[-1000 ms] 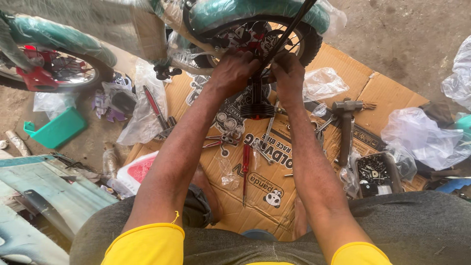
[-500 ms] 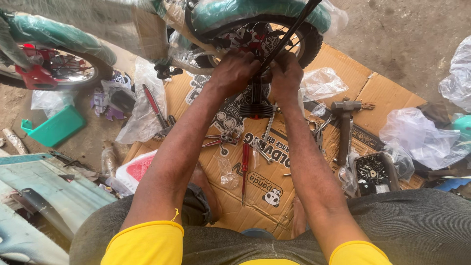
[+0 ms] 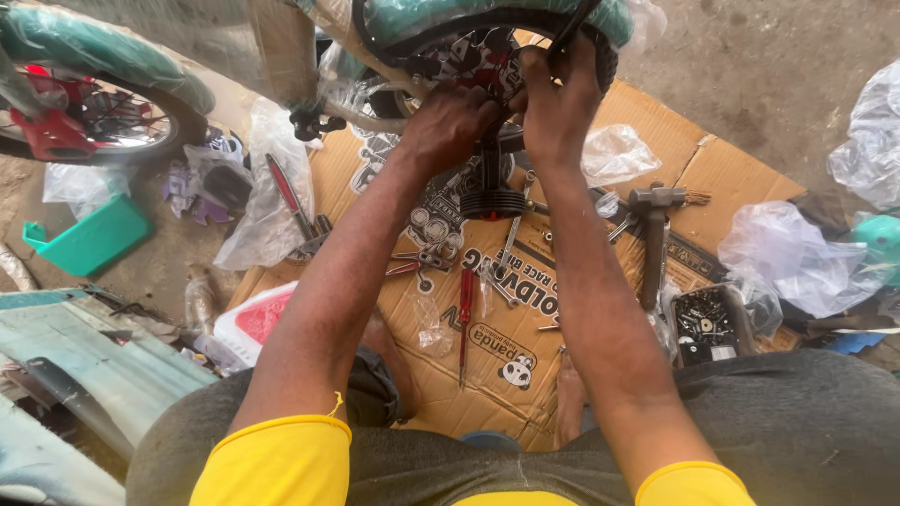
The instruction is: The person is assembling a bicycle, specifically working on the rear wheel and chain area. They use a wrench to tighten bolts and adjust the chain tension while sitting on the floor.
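Both my hands work at the hub of a small bicycle wheel with a black tyre and a teal frame above it. My left hand grips a part at the wheel's centre, just over a black ribbed peg that hangs down. My right hand pinches a black rod or spoke beside the hub, fingers closed around it. What exactly lies under the fingers is hidden.
Flattened cardboard covers the ground. On it lie a red-handled screwdriver, pliers, a wrench, a hammer and clear plastic bags. A second wheel and teal tray sit at left.
Hands stay at the hub; the fingers shift only slightly. Nothing on the cardboard has moved.
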### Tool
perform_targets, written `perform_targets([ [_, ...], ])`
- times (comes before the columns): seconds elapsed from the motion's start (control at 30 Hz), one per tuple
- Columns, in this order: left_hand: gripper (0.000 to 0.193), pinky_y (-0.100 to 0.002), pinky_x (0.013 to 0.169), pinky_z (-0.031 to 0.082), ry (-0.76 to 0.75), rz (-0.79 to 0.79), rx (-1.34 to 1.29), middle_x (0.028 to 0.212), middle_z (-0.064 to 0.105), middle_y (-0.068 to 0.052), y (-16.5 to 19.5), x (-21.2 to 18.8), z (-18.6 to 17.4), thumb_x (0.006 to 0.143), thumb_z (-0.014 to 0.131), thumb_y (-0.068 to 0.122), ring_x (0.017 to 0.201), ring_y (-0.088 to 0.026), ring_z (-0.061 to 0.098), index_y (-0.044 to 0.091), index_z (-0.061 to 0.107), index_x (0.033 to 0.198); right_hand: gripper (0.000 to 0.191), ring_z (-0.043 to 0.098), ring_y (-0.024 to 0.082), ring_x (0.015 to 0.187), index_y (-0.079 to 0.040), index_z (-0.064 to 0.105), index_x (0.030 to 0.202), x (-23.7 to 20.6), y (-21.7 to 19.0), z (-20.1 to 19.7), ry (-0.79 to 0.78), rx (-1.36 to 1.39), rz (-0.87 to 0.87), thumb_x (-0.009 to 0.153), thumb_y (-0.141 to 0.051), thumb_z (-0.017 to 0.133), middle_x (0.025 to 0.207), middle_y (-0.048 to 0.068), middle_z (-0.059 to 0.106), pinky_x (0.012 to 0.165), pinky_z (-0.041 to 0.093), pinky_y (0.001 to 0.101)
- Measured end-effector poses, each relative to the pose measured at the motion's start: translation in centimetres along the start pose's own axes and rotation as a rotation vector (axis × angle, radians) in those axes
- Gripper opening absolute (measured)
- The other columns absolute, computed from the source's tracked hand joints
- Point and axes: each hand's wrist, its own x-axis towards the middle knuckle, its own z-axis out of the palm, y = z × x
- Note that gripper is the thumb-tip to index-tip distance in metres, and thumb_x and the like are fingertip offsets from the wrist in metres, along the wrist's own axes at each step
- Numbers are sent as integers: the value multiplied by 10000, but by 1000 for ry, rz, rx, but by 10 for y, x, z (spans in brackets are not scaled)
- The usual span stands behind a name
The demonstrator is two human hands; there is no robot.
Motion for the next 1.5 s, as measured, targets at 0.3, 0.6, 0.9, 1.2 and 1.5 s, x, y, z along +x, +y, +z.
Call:
perform_targets([
  [0.3, 259, -351, 456, 493, -381, -101, 88, 716, 601, -111, -16, 19, -18, 1113, 346, 192, 533, -220, 583, 124, 592, 1158, 147, 622, 130, 796, -13, 512, 1240, 25, 30, 2, 24, -403, -222, 1102, -48, 544, 957, 47, 656, 730, 548, 347],
  [0.6, 231, -332, 544, 495, 59, 135, 238, 733, 631, -78, -25, 16, -2, 900, 530, 157, 580, -178, 571, 180, 647, 1097, 252, 651, 132, 930, -4, 509, 1319, 29, 25, 5, 2, -182, -43, 1078, -46, 569, 1120, 64, 684, 899, 533, 281],
  [0.9, 230, -363, 393, 359, -230, -52, 33, 605, 475, -58, -32, 29, -11, 1037, 408, 119, 438, -180, 426, 102, 635, 1008, 100, 556, 158, 740, 10, 683, 967, 78, 18, 25, 252, 340, -250, 1005, -7, 774, 852, 83, 657, 729, 524, 324],
  [1.2, 304, -332, 355, 366, -44, 79, 24, 503, 449, -25, -45, 27, -10, 1070, 417, 179, 377, -154, 400, 90, 703, 1017, 233, 368, 62, 502, -83, 663, 984, 82, 47, 48, 286, 417, -219, 1105, -270, 595, 677, -22, 476, 402, 303, 258],
  [1.5, 326, -312, 348, 367, -297, -7, 7, 514, 392, -10, -51, 34, -20, 1142, 353, 198, 386, -121, 362, 231, 584, 1370, 261, 388, 73, 487, -66, 636, 1039, 89, 49, 42, 171, 447, -243, 1139, -303, 594, 677, 9, 484, 390, 324, 259],
])
